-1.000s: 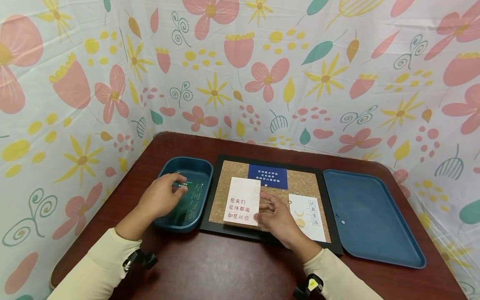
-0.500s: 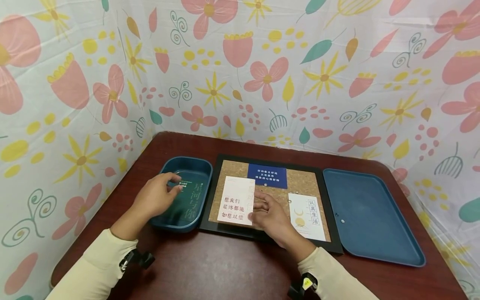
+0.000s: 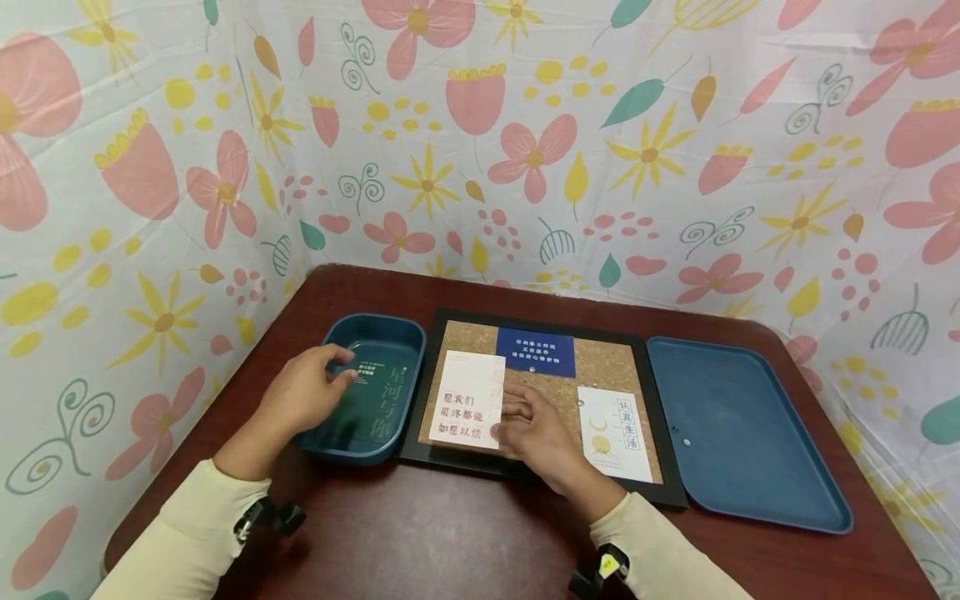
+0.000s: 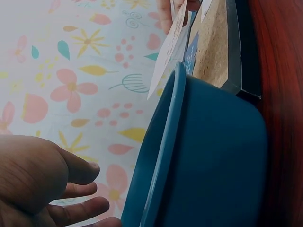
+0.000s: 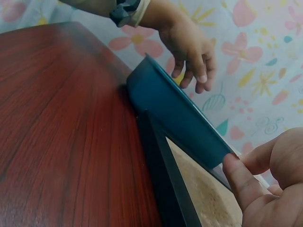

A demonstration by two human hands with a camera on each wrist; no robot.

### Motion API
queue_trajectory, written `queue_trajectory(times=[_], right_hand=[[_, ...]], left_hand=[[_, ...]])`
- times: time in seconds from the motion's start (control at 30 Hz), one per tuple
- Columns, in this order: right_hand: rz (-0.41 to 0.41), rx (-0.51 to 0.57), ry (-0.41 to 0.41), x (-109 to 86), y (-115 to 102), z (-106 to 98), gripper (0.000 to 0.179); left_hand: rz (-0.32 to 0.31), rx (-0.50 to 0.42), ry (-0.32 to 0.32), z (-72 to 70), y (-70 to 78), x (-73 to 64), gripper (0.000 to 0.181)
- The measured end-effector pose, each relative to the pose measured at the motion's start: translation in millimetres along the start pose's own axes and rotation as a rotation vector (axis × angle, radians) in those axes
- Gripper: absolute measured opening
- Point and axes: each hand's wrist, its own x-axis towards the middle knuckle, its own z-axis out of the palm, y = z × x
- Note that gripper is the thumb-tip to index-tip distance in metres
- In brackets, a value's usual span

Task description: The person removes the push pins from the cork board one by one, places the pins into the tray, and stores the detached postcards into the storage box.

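Note:
My right hand (image 3: 543, 437) pinches the right edge of a white card (image 3: 467, 400) with red Chinese writing, held over the left part of a black-framed cork board (image 3: 553, 390). In the left wrist view that card (image 4: 166, 56) stands tilted above the board, beyond the bin's rim. Over the deep blue bin (image 3: 358, 458) on the left hovers my left hand (image 3: 306, 390), its fingers loosely curved around nothing. A dark green card (image 3: 378, 404) lies inside the bin. A blue card (image 3: 535, 352) and a white moon card (image 3: 611, 433) lie on the board.
Right of the board lies a shallow blue tray (image 3: 746, 433) with a small pin (image 3: 686, 442) near its left edge. A reddish-brown table (image 3: 442, 533) carries everything. Behind and to the left hangs a floral cloth (image 3: 536, 217).
My right hand has carried the white card a little to the left, further onto the board's left side. My left hand has drifted slightly left, uncovering more of the green card.

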Motion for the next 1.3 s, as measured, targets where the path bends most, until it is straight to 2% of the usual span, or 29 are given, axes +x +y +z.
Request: queue_trajectory(times=[0.3, 0.63, 1.3], right_hand=[[0.005, 0.004, -0.031, 3.1, -1.0, 7.3, 0.074], [-0.003, 0.017, -0.051, 3.3, -1.4, 15.6, 0.074], [-0.022, 0.059, -0.073, 6.1, -0.6, 29.4, 0.074]], left_hand=[[-0.034, -0.006, -0.010, -5.9, -7.0, -0.1, 0.038], [-0.046, 0.012, -0.005, -10.7, -6.5, 0.7, 0.040], [-0.072, 0.064, 0.062, -17.3, -14.4, 4.2, 0.039]])
